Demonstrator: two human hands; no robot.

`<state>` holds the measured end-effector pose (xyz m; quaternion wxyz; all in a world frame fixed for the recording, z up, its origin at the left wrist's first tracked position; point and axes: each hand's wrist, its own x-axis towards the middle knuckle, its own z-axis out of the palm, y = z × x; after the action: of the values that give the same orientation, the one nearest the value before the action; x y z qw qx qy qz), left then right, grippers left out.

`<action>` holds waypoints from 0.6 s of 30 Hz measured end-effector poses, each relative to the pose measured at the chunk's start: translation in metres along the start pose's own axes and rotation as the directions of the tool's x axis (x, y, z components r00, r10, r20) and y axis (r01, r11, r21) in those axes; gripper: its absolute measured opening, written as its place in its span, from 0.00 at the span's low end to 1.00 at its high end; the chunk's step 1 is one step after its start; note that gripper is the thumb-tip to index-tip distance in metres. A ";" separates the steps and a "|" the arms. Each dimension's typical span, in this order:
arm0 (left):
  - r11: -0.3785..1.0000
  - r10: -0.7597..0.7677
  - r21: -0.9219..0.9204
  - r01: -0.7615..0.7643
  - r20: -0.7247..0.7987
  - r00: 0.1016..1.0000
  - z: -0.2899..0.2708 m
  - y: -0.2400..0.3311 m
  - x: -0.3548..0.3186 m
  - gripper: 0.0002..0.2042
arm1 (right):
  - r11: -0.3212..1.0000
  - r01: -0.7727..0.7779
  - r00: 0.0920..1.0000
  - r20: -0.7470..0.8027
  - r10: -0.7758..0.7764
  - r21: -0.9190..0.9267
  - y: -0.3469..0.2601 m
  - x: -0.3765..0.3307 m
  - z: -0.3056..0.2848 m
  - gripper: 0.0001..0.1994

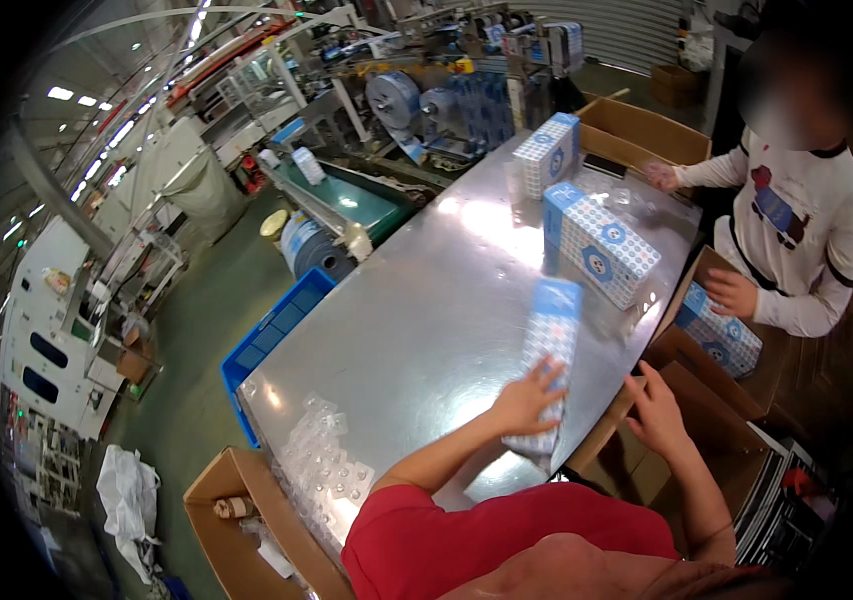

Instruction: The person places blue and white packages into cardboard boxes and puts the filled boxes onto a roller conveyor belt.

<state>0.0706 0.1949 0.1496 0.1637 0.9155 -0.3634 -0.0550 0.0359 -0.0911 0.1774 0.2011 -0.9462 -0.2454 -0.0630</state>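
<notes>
Head view showed the left hand (527, 400) spread flat on a blue-and-white pack (547, 365) near the steel table (417, 310) edge, right hand (655, 408) open beside it; seemingly light, soft, best gripped across its narrow sides.

The long rectangular pack (550, 350) under the left hand (527, 398) is pale blue with a fine white dotted pattern, and the boxy packs (607, 248) farther along the shiny silver-grey metal tabletop (417, 320) are white with small blue dots and round dark-blue emblems. The person's sleeve (477, 540) is plain red, while the co-worker's long-sleeved top (807, 215) is cream-white with a dark collar and a blue-and-red chest print. A bright blue plastic crate (272, 340) stands on the dull green floor (207, 300), beside plain brown cardboard cartons (247, 520).
</notes>
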 end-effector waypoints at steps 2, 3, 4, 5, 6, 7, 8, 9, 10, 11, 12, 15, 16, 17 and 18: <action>0.981 0.182 -0.064 -0.182 -0.010 0.983 0.010 0.017 -0.018 0.25 | 0.973 0.212 0.974 0.105 -0.202 -0.091 -0.014 0.027 0.002 0.39; 0.959 0.269 -0.078 -0.271 -0.041 0.962 0.014 0.019 -0.025 0.25 | 0.949 0.288 0.949 0.174 -0.264 -0.131 -0.023 0.040 0.003 0.40; 0.933 0.327 -0.130 -0.336 -0.088 0.941 0.013 0.021 -0.029 0.28 | 0.916 0.364 0.916 0.246 -0.318 -0.171 -0.028 0.048 0.005 0.41; 0.944 0.242 -0.203 -0.260 -0.109 0.964 0.013 0.023 -0.030 0.30 | 0.908 0.391 0.898 0.278 -0.340 -0.152 -0.024 0.052 0.014 0.42; 0.943 0.157 -0.277 -0.186 -0.123 0.980 0.012 0.025 -0.031 0.33 | 0.900 0.415 0.880 0.309 -0.360 -0.134 -0.017 0.055 0.030 0.43; 0.930 0.064 -0.353 -0.106 -0.131 0.989 0.011 0.026 -0.033 0.35 | 0.890 0.442 0.857 0.344 -0.384 -0.109 -0.018 0.060 0.036 0.44; 0.929 -0.045 -0.370 0.006 -0.098 0.994 0.009 0.026 -0.034 0.42 | 0.902 0.416 0.873 0.328 -0.359 -0.118 -0.021 0.063 0.042 0.46; 0.856 -0.116 -0.510 0.077 -0.045 0.992 0.009 0.024 -0.034 0.43 | 0.910 0.399 0.879 0.329 -0.346 -0.108 -0.023 0.065 0.043 0.46; 0.757 -0.181 -0.636 0.149 0.016 0.983 0.011 0.020 -0.033 0.43 | 0.918 0.384 0.882 0.332 -0.335 -0.095 -0.027 0.066 0.042 0.47; 0.635 -0.229 -0.742 0.216 0.086 0.970 0.014 0.016 -0.032 0.44 | 0.927 0.366 0.887 0.334 -0.320 -0.084 -0.029 0.068 0.041 0.47; 0.624 -0.219 -0.740 0.250 0.141 0.965 0.017 0.011 -0.030 0.45 | 0.928 0.361 0.888 0.338 -0.311 -0.094 -0.029 0.068 0.040 0.47; 0.725 -0.225 -0.651 0.225 0.085 0.971 0.024 0.001 -0.018 0.46 | 0.939 0.330 0.901 0.329 -0.283 -0.096 -0.029 0.067 0.042 0.47; 0.725 -0.240 -0.646 0.239 0.089 0.967 0.024 -0.001 -0.012 0.45 | 0.943 0.319 0.905 0.323 -0.275 -0.090 -0.026 0.066 0.042 0.47; 0.726 -0.252 -0.640 0.252 0.093 0.963 0.024 -0.006 -0.004 0.44 | 0.948 0.307 0.910 0.317 -0.267 -0.085 -0.024 0.065 0.043 0.46; 0.727 -0.263 -0.634 0.265 0.098 0.960 0.023 -0.011 0.003 0.44 | 0.944 0.315 0.911 0.312 -0.271 -0.099 -0.023 0.066 0.043 0.45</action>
<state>0.0743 0.1945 0.1248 0.4564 0.8464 -0.1889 -0.1991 0.0829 -0.0259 0.1606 0.0802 -0.9095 -0.4067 0.0311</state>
